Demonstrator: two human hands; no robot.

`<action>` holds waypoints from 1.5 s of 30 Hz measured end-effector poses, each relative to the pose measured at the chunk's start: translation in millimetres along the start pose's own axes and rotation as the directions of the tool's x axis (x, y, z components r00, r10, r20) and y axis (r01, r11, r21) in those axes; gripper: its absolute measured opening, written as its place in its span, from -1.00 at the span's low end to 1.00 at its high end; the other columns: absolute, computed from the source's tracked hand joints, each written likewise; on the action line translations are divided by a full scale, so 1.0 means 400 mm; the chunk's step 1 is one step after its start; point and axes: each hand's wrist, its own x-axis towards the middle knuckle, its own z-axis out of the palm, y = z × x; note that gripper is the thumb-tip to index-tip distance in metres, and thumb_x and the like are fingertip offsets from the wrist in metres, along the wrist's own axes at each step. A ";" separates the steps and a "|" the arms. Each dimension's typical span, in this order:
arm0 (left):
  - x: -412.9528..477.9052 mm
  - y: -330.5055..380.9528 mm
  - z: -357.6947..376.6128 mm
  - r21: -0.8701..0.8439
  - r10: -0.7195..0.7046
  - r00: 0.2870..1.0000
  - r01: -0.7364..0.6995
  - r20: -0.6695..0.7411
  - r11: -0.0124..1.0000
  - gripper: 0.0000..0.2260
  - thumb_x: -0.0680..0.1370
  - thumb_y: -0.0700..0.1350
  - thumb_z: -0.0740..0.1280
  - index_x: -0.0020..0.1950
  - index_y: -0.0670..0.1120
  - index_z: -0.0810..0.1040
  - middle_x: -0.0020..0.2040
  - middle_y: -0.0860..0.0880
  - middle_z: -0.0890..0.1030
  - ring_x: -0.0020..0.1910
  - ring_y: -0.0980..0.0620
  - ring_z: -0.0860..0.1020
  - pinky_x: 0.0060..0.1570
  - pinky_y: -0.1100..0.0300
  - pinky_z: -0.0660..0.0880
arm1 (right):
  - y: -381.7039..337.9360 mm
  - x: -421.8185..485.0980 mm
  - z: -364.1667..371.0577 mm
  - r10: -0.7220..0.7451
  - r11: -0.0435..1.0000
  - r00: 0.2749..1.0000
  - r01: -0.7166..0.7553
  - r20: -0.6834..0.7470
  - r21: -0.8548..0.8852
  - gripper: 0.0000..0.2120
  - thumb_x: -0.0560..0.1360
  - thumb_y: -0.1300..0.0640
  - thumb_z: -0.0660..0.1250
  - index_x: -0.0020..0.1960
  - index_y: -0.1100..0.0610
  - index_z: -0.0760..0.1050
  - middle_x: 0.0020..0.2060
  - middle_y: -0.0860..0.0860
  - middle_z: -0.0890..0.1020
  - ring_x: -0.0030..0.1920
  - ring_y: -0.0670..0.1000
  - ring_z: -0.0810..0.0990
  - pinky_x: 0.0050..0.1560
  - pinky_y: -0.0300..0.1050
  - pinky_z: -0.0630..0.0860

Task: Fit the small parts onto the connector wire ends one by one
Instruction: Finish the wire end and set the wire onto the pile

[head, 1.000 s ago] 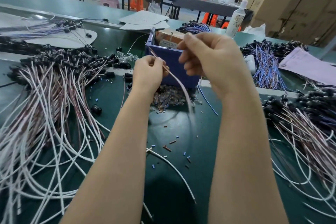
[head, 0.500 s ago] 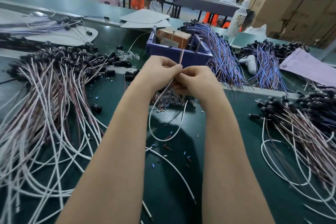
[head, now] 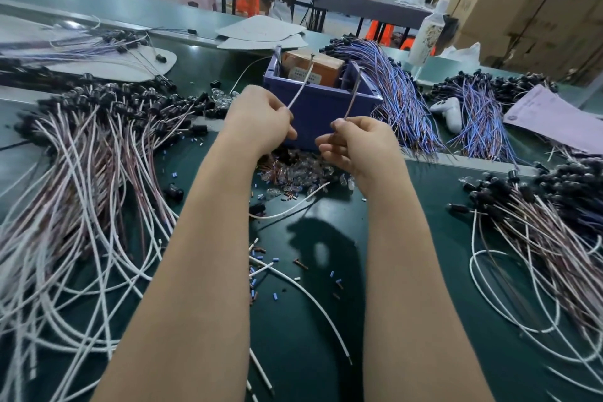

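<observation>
Left hand (head: 261, 121): raised, fingers curled, pinching a white wire end (head: 301, 86).
Right hand (head: 355, 143): alongside, apart, pinching a darker wire end (head: 353, 97).
Small parts (head: 293, 173): heaped on the table below the hands.

Both wire ends (head: 298, 91) blurred; any part fitted there too small to tell. Left hand (head: 261, 117) and right hand (head: 355, 143) hide their grip. White wires (head: 65, 206) run off left edge.

a purple-blue bin (head: 315, 116) holds a brown box (head: 323, 67); a white bottle (head: 427, 36) and cardboard cartons (head: 522, 0) stand behind.
</observation>
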 end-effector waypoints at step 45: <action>-0.028 0.031 -0.030 -0.009 -0.081 0.990 0.082 0.116 0.997 -0.83 0.51 -0.35 0.13 -0.15 -0.31 0.51 -0.40 -0.11 0.66 -0.18 -0.15 0.69 -0.23 0.14 0.60 | 0.025 0.028 -0.016 -0.136 0.926 0.989 0.105 -0.060 -0.362 -0.83 0.58 0.24 0.13 0.09 0.12 0.46 -0.48 -0.01 0.58 -0.53 -0.10 0.43 -0.54 -0.32 0.33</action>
